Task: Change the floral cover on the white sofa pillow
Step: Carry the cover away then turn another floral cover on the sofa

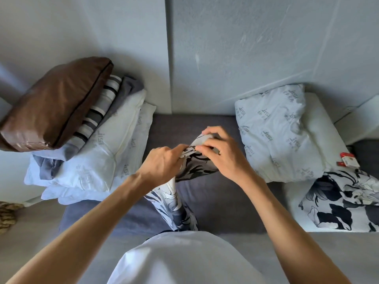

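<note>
Pillows (pixel 90 152) in white printed casings lie piled at the far left of the sofa (pixel 215 193), with a brown cushion (pixel 55 105) and a striped cloth (pixel 100 111) stacked on top. Just right of the pile, the left hand (pixel 162 165) pinches the upper edge of the floral cover (pixel 174 193), which hangs down over the middle of the grey seat toward the person. The right hand (pixel 221 150) grips the same edge close beside it, fingers curled over the fabric at what looks like a zipper. Further right, a white pillow (pixel 281 132) leans against the backrest. Near it at the right edge lies a second floral pillow (pixel 346 203), with a small red and white pack (pixel 348 159) just behind.
</note>
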